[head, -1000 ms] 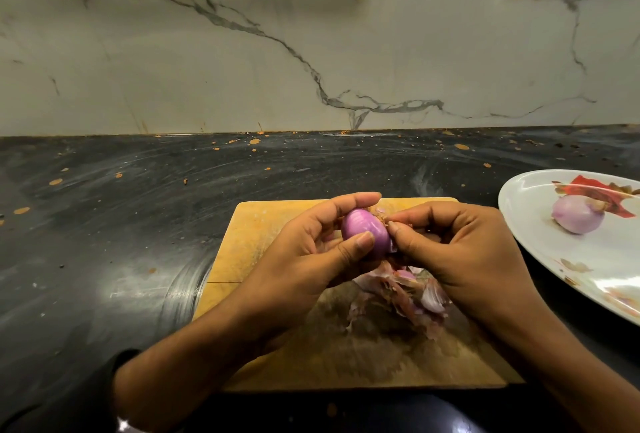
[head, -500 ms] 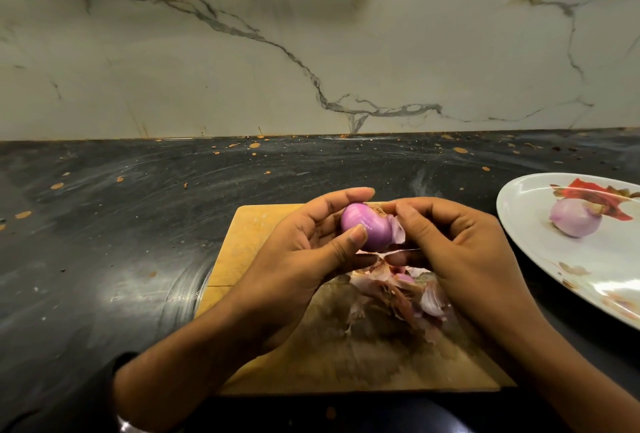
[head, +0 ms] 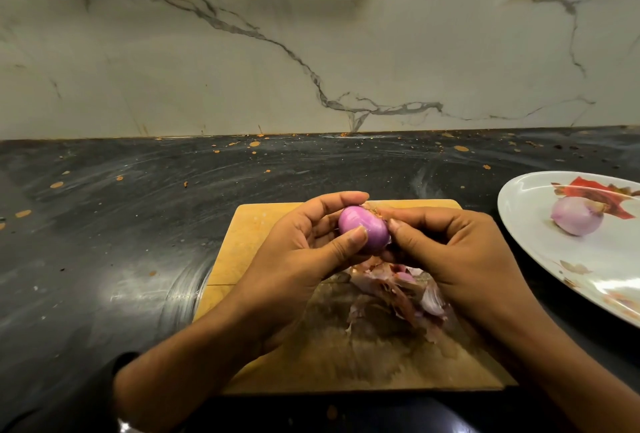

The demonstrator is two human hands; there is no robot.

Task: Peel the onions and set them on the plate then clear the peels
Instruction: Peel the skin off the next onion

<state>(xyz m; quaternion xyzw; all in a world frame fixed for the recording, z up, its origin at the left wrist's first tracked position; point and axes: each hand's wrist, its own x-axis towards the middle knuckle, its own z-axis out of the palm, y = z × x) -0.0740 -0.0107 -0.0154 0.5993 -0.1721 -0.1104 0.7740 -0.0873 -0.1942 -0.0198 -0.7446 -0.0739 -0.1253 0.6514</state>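
- Head view, centre of the frame: the left hand [head: 304, 252] grips the onion [head: 363, 229] between thumb and curled fingers, held above the cutting board [head: 263, 235] so scraps drop onto the peel pile [head: 398, 290]; the right hand [head: 450, 252] pinches at its end, apparently picking off remaining skin.
- Right edge: the plate [head: 526, 224] sits near, holding one peeled onion [head: 576, 216]; probably kept close for a short transfer.

plate [head: 540, 224] cut off at right edge, peels [head: 398, 289] partly hidden under right hand [head: 460, 252]
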